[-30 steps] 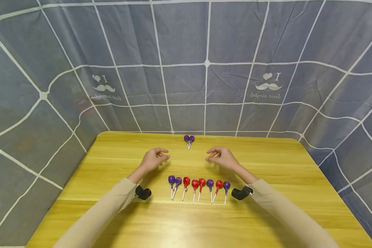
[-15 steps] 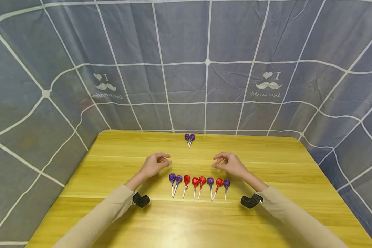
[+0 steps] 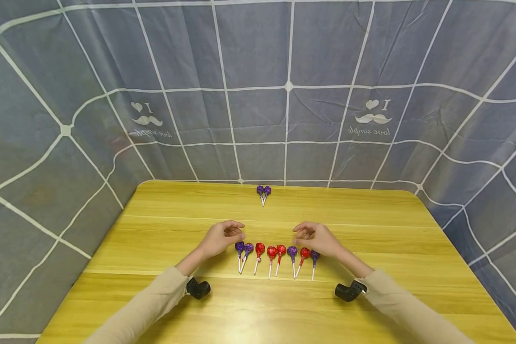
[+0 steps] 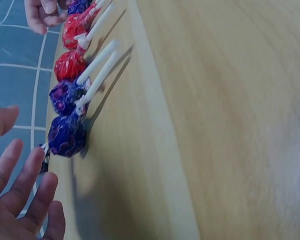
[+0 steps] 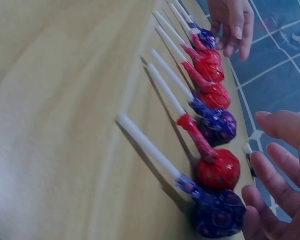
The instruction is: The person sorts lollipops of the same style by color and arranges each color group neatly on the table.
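A row of lollipops in red and purple wrappers lies on the wooden table, sticks toward the person. At its left end is a purple lollipop (image 3: 239, 246); my left hand (image 3: 219, 240) hovers just beyond and left of it, fingers loosely bent and holding nothing. The left wrist view shows those fingers (image 4: 40, 197) spread beside the purple wrapper. Over the row's right end hangs my right hand (image 3: 319, 239), also loosely bent and without a thing in it. It partly covers the head of the rightmost purple lollipop (image 5: 219, 215), next to a red lollipop (image 5: 218, 169).
Farther back, two purple lollipops (image 3: 264, 191) lie with their sticks meeting near the table's far edge. A grey cloth (image 3: 258, 114) with white grid lines surrounds the table (image 3: 258, 310). Each wrist wears a black camera (image 3: 198, 288).
Both hands have come back toward the person, from beyond the row to close over its two ends. The right hand has also shifted a little rightward. The lollipops keep their arrangement.
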A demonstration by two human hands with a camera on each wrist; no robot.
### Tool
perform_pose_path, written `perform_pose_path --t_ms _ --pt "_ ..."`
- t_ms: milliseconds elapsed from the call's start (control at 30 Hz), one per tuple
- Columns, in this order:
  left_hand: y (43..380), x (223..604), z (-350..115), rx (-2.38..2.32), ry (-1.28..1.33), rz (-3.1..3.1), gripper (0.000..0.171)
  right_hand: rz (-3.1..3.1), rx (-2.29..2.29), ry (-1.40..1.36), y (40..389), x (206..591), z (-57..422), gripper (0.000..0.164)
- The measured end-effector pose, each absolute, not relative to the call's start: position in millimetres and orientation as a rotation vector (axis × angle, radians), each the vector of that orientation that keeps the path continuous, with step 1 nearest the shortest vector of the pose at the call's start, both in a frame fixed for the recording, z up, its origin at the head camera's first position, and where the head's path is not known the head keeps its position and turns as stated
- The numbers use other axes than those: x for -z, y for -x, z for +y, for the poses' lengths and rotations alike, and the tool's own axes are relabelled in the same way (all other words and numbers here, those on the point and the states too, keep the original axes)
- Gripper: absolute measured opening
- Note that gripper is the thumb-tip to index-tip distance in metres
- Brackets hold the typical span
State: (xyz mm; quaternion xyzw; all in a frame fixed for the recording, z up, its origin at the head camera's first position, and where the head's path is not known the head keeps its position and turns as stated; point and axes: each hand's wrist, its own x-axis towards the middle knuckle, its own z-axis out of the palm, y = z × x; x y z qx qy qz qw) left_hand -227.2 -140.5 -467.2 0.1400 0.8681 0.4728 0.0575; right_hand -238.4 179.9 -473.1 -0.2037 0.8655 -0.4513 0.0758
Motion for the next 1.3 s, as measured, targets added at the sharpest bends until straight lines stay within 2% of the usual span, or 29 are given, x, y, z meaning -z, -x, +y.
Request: perform_pose_path --t_ms 533,1300 --pt "226.3 472.6 -121.3 -1.328 -0.673 2.516 0.043 2.502 1.309 0.784 236.6 485.5 169.8 0.041" --pt "235.0 480.4 -108.8 -1.225 -0.733 2.472 0.041 2.452 1.213 0.970 244.7 490.5 156.0 0.039"
